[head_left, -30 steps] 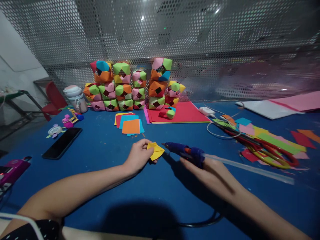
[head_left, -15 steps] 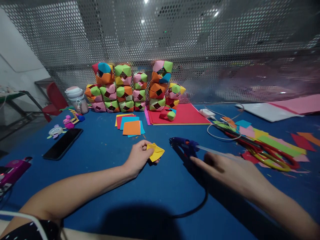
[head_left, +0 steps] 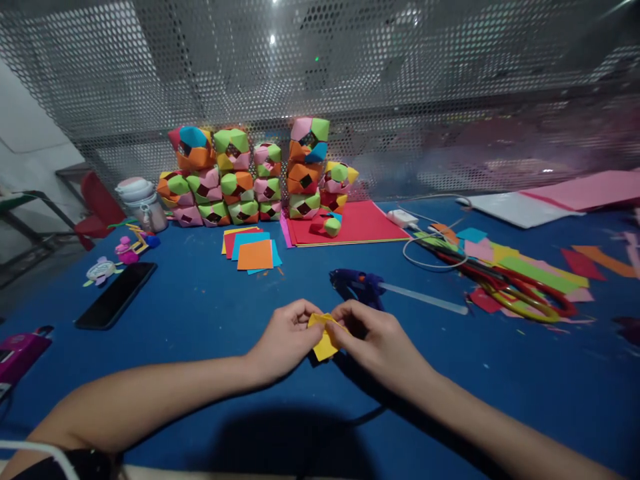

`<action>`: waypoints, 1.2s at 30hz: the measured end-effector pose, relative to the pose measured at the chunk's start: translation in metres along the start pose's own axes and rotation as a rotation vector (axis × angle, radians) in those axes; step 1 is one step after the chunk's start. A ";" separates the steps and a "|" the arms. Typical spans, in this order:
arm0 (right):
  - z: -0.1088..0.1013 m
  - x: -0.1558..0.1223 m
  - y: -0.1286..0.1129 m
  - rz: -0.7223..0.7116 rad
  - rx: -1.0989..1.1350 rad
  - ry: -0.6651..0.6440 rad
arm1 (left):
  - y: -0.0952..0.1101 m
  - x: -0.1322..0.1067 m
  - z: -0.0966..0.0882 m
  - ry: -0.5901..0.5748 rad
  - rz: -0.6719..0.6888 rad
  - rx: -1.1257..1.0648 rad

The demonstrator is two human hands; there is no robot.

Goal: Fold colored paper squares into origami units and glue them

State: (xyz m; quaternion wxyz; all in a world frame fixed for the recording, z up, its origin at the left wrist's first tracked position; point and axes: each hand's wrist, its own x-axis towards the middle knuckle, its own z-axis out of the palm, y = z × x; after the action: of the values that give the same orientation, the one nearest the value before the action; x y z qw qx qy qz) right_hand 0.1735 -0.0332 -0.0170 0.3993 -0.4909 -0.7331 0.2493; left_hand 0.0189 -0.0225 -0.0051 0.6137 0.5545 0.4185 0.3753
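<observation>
With my left hand (head_left: 285,338) and right hand (head_left: 383,340) I am pinching the folded yellow paper (head_left: 325,345), gripping it from both sides over the near middle of the blue table (head_left: 210,313). A glue gun (head_left: 353,277) is lying on the far side of my right hand.

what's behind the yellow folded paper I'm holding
Beyond the yellow folded paper lies a dark blue glue gun with a translucent stick. Your right hand seems to hide part of its handle; whatever the paper covers can't be seen.
</observation>
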 end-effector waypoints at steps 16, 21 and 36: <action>-0.002 -0.001 -0.002 -0.084 0.029 -0.030 | -0.004 0.007 -0.007 -0.002 -0.029 -0.056; -0.006 0.000 -0.005 -0.119 0.066 -0.025 | -0.004 0.007 -0.009 -0.004 -0.006 0.026; 0.001 -0.005 0.002 -0.108 0.075 0.061 | 0.003 0.003 -0.006 -0.064 0.046 0.129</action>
State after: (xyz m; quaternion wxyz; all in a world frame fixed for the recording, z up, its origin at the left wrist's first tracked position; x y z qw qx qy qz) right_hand 0.1745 -0.0368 -0.0206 0.4522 -0.4429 -0.7361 0.2397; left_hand 0.0147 -0.0177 -0.0026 0.5811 0.6140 0.4090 0.3435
